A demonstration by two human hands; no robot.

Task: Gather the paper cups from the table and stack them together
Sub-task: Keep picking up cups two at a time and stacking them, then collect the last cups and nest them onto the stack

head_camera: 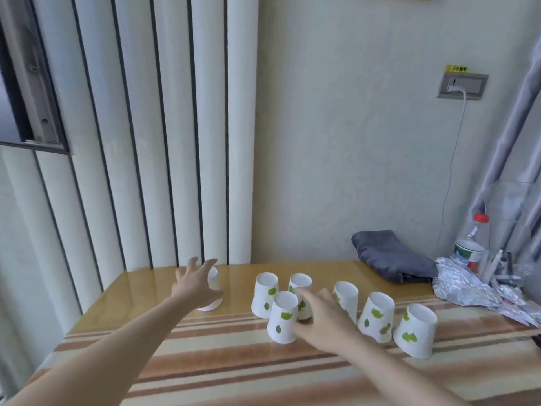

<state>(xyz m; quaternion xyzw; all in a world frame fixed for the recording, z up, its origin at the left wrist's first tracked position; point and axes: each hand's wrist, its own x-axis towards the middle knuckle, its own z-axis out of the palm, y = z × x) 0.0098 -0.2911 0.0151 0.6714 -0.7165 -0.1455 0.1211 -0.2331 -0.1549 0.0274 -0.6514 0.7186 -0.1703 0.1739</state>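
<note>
Several white paper cups with green leaf prints stand upside down on the striped table [234, 373]. One cup [213, 278] stands apart at the far left. My left hand [194, 284] is right in front of it with the fingers spread and hides most of it. My right hand [322, 320] reaches into the cluster with fingers apart. Its thumb is beside the nearest cup [282, 317] and its forefinger points at a cup behind [300, 281]. More cups stand at the left of the cluster [263, 294] and to the right [347, 294], [377, 316], [417, 332].
A folded grey cloth [392, 256] lies at the back right against the wall. Crumpled foil [474, 285], a plastic bottle [470, 247] and small items crowd the right edge. A white cable [456, 159] hangs from a wall socket. Ribbed white panels stand behind the table's left.
</note>
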